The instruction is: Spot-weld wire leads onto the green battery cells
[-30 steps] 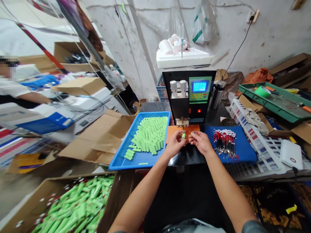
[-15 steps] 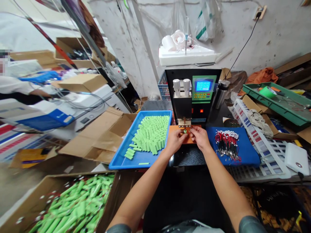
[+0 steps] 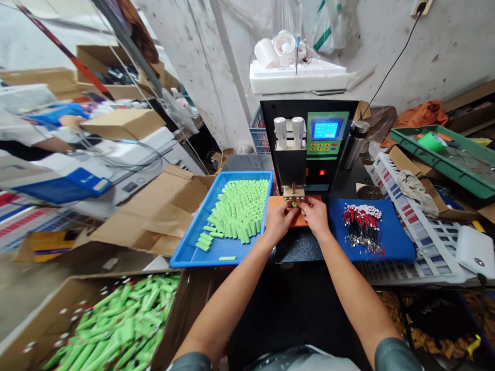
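Observation:
A small green battery cell [image 3: 294,204] stands end-up under the electrode tips of a black spot welder [image 3: 288,172], over its orange base plate [image 3: 299,221]. My left hand [image 3: 279,219] pinches the cell from the left with thumb and finger. From the right, my right hand [image 3: 315,216] closes its fingertips by the top of the cell; whatever lies in that pinch is too small to make out. Left of the machine, a blue tray [image 3: 181,252] holds many green cells [image 3: 242,208]. Red and black wire leads [image 3: 362,226] with white connectors lie on a blue cloth [image 3: 398,239] to the right.
A cardboard box [image 3: 58,299] of green cells with wires stands low at the left. White plastic crates [image 3: 436,257], a power bank [image 3: 475,252], a green tray [image 3: 444,165] and a steel flask [image 3: 356,144] are at the right. Another person's arm [image 3: 50,144] shows at far left.
My hands have moved slightly inward and toward the welder with the cell, which is now closer beneath the electrodes. My right fingertips have come nearer the cell. The camera view has tilted down slightly.

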The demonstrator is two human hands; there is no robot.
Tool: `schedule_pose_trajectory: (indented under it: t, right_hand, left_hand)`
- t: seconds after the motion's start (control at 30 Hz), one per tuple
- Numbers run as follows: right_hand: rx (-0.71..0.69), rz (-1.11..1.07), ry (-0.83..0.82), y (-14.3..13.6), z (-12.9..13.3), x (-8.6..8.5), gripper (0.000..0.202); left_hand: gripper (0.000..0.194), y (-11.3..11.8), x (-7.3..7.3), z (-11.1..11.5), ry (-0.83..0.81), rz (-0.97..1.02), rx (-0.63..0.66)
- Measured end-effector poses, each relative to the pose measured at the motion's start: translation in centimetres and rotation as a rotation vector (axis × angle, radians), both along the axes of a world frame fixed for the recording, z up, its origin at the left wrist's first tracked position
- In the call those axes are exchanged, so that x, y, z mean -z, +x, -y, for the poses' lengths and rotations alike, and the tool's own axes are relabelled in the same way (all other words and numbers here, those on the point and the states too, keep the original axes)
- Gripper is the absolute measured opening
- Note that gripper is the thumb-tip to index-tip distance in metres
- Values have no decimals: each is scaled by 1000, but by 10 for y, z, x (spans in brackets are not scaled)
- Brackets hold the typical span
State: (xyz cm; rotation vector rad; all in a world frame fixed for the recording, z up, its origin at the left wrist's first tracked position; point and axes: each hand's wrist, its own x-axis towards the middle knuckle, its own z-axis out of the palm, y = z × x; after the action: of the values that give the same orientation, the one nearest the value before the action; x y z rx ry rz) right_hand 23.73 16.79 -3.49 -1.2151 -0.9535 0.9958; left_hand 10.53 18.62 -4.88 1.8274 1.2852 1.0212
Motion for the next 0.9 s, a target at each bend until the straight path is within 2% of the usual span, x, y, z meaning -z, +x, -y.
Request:
schedule_pose_trajectory:
  t: [0.4, 0.63, 0.9]
  right_hand:
    - [-29, -113, -15, 8, 7, -2, 31]
    - [14, -73, -25, 2, 4, -1, 28]
    - [99, 111, 20, -2, 0, 4, 28]
  left_hand:
    - [30, -2, -2, 0, -50, 4, 30]
    - [29, 0, -3, 3, -6, -46, -14]
    - [27, 1, -4, 3, 3, -42, -19]
